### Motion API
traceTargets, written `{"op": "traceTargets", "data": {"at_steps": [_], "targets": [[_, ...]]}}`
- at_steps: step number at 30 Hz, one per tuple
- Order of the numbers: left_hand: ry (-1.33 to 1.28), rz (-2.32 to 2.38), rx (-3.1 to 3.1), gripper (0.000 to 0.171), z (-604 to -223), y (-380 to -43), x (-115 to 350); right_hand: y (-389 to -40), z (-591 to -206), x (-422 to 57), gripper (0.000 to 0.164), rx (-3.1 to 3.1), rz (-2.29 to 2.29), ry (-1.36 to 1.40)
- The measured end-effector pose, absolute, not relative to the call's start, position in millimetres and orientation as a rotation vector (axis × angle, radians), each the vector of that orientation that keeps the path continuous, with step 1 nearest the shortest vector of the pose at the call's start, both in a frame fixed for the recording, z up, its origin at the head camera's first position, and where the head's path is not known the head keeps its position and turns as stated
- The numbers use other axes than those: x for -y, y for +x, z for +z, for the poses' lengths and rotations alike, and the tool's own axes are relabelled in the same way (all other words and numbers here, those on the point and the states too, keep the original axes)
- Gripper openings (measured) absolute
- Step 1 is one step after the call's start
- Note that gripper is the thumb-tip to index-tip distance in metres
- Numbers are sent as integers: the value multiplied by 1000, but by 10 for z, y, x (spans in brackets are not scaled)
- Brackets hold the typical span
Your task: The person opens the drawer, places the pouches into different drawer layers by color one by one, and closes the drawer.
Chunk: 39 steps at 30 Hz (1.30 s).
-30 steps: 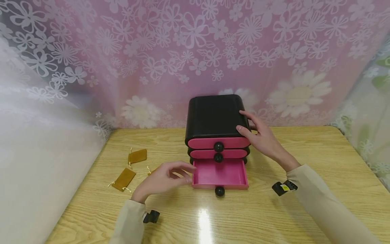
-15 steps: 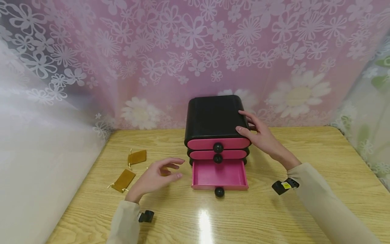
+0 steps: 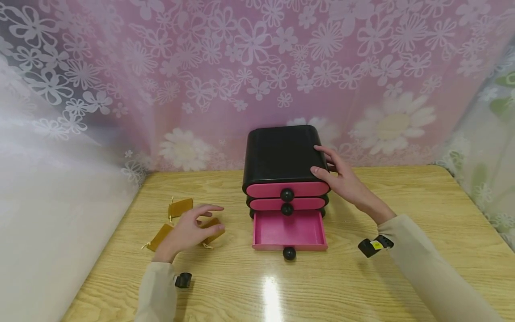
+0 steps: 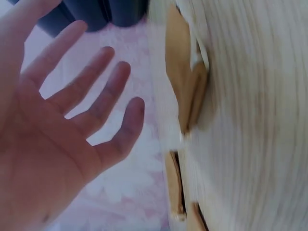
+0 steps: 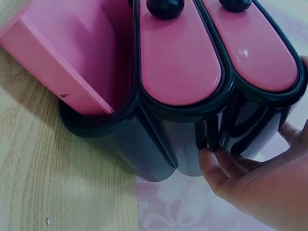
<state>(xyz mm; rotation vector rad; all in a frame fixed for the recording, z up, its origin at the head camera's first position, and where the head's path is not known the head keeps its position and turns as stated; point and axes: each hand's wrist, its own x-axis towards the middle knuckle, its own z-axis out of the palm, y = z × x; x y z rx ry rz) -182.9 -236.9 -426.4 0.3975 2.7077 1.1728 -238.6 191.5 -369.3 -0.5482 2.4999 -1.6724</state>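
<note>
A black cabinet point(image 3: 281, 154) with pink drawers stands on the table. Its bottom drawer point(image 3: 289, 229) is pulled out and holds nothing; the upper two are closed. My right hand point(image 3: 346, 182) holds the cabinet's upper right edge, with the thumb on top and, in the right wrist view, fingertips point(image 5: 209, 159) against the black side. Over the brown drawstring pouches at left hovers my left hand point(image 3: 188, 231), fingers loosely spread and nothing in them. The closest pouch point(image 3: 214, 231) shows past its thumb; another pouch point(image 3: 160, 236) is partly covered by the hand, and a third pouch point(image 3: 180, 208) lies behind.
The wooden table point(image 3: 225, 286) reaches back to a pink flowered curtain point(image 3: 225, 89). A whitish sheet point(image 3: 60, 223) hangs along the left side. Black round knobs stick out from the drawers, the lowest knob point(image 3: 289, 253) farthest forward.
My left hand has moved left, away from the open drawer to above the pouches, and the nearest pouch has come into sight. My right hand stays on the cabinet.
</note>
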Motion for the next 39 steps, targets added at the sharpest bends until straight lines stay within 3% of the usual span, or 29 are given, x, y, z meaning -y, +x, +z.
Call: {"op": "traceTargets", "data": {"at_steps": [17, 39], "targets": [[328, 818, -2819, 55, -4384, -1855, 2588, -2386, -3691, -1910, 65, -2496, -1664, -545], [257, 763, -2872, 37, -4445, -1875, 2556, -2383, -3708, -1903, 64, -2496, -1676, -534]]}}
